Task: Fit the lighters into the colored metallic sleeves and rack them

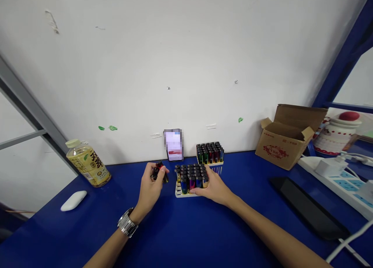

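Note:
My left hand is closed around several dark batteries, held just above the table to the left of the near rack. Batteries with black tops and coloured sides stand upright in a white slotted rack. Bare slots show along its left front. My right hand wraps the rack's right front corner, its thumb against the front batteries and its fingers along the right side. Whether it also holds a loose battery is hidden. Behind, a second rack of upright batteries stands near the wall.
A phone leans on the wall behind the near rack. On the left are a drink bottle and a white case. An open cardboard box, a dark flat device and a power strip lie right.

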`<state>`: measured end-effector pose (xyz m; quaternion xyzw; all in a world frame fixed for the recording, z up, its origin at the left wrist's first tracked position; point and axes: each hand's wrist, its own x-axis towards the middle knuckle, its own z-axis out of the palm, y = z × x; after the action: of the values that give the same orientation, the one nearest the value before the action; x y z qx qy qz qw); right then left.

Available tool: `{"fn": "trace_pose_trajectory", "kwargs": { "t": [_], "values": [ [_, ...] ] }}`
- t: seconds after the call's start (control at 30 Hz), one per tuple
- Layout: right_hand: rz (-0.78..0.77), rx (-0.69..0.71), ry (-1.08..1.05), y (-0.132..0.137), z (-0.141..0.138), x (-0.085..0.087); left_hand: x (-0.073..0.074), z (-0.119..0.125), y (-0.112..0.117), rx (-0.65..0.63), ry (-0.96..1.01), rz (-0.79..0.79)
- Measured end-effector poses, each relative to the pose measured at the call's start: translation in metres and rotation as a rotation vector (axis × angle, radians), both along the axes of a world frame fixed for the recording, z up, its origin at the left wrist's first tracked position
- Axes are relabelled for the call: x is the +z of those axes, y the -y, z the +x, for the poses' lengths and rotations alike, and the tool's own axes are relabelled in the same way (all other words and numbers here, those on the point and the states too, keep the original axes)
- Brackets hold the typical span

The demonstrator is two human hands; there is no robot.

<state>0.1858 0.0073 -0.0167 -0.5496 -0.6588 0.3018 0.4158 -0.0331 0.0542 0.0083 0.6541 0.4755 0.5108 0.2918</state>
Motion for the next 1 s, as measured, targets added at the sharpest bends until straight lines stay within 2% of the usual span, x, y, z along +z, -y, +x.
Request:
{"fn": "trace_pose_trajectory", "kwargs": {
  "t": [0.1, 0.2, 0.33, 0.43, 0.6, 0.67, 0.73, 0.9, 1.0],
  "values": [
    [0.005, 0.015, -0.014, 0.0, 0.0, 0.0, -0.006, 0.0, -0.003, -0.028, 0.009, -0.076],
    [0.008, 0.027, -0.021, 0.0, 0.0, 0.0, -0.012, 0.006, -0.005, -0.122, -0.039, -0.125],
    [0.008, 0.024, -0.015, -0.001, 0.0, -0.001, -0.016, 0.013, -0.008, -0.205, -0.067, -0.121],
    [0.009, 0.039, -0.023, -0.002, 0.001, -0.003, -0.013, 0.012, -0.009, -0.191, -0.052, -0.105],
    [0.017, 0.059, -0.03, -0.003, 0.002, -0.004, -0.002, 0.0, -0.017, -0.053, 0.062, -0.077],
    [0.011, 0.051, -0.026, -0.002, 0.002, -0.004, 0.002, -0.005, -0.019, -0.046, 0.111, -0.103],
    [0.012, 0.047, -0.022, -0.002, 0.002, -0.004, 0.004, -0.008, -0.019, -0.099, 0.134, -0.161],
    [0.012, 0.054, -0.024, -0.002, 0.002, -0.004, 0.002, -0.001, -0.013, -0.413, 0.078, -0.33],
    [0.007, 0.059, -0.019, -0.002, 0.003, -0.005, -0.003, 0.008, -0.011, -0.382, 0.062, -0.28]
  ]
}}
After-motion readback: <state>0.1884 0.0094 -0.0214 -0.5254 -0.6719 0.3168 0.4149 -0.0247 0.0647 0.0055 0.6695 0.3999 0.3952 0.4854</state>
